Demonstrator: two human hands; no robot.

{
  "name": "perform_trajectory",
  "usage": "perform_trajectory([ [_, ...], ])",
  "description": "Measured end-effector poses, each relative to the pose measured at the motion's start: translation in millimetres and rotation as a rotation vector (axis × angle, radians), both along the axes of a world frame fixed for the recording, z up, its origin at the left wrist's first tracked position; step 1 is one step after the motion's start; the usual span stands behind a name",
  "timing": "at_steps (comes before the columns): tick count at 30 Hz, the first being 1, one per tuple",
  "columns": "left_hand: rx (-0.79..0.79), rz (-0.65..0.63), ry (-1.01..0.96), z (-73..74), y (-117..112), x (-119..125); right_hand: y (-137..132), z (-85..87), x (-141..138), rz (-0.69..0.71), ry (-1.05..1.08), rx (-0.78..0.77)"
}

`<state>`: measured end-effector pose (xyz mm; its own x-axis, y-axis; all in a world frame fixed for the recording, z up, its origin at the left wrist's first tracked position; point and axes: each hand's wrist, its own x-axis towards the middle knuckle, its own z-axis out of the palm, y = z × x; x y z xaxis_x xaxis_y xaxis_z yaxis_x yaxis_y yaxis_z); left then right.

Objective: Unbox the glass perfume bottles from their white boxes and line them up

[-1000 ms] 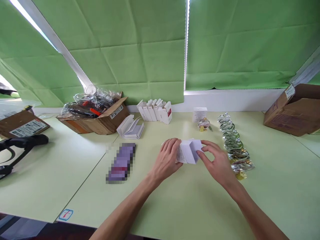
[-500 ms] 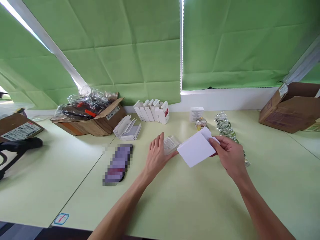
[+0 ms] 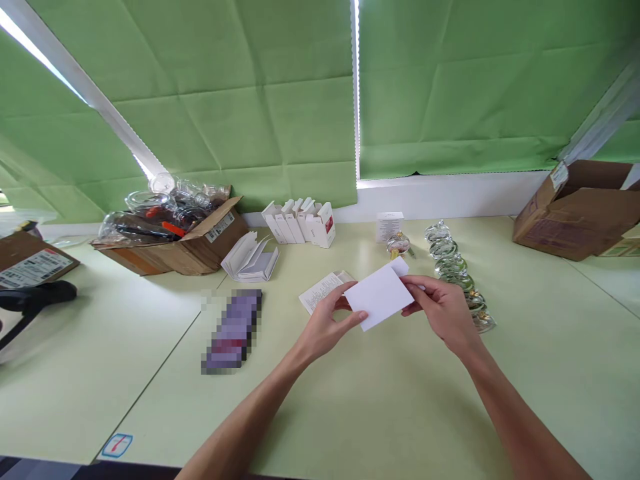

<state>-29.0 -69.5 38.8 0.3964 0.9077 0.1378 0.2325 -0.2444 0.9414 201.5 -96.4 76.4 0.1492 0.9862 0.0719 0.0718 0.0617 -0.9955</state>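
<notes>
Between my hands is a small white carton (image 3: pixel 377 298), its blank face up and a narrow flap sticking out at the far right corner. My left hand (image 3: pixel 327 323) grips its left edge, thumb on top and fingers underneath. At the other end, my right hand (image 3: pixel 443 310) pinches the carton by its right edge. A white sheet with printed text (image 3: pixel 319 292) lies on the table just beyond my left hand. Past the carton are a shiny wrapped item (image 3: pixel 399 244) and an upright white box with small print (image 3: pixel 389 227).
Silvery wrapped packets (image 3: pixel 453 267) form a row at right. Several white cartons (image 3: pixel 300 223) stand at the back, near a stack of folded white papers (image 3: pixel 253 259). A pixelated purple object (image 3: pixel 233 331) lies left. Cardboard boxes (image 3: pixel 200 250) flank the table, one at right (image 3: pixel 575 217).
My left hand has come away from the printed sheet and taken hold of the carton's left edge. The sheet now lies flatter, farther left. My right hand has shifted slightly left with the carton.
</notes>
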Motion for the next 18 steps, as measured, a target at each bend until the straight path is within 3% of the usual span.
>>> perform_trajectory([
  [3, 0.118, 0.086, 0.027, -1.6, 0, 0, 1, -3.8, -1, 0.035, 0.01, -0.015],
  [7, 0.464, 0.151, 0.169, -4.4, -2, -1, 5, -8.9, 0, -0.008, 0.054, -0.053],
  [12, 0.869, 0.041, 0.226, -0.8, -9, 1, 4, -1.8, 2, -0.103, 0.142, -0.091],
  [18, 0.993, -0.041, 0.249, -0.3, -20, 3, 1, 1.8, 4, -0.082, 0.214, -0.174],
])
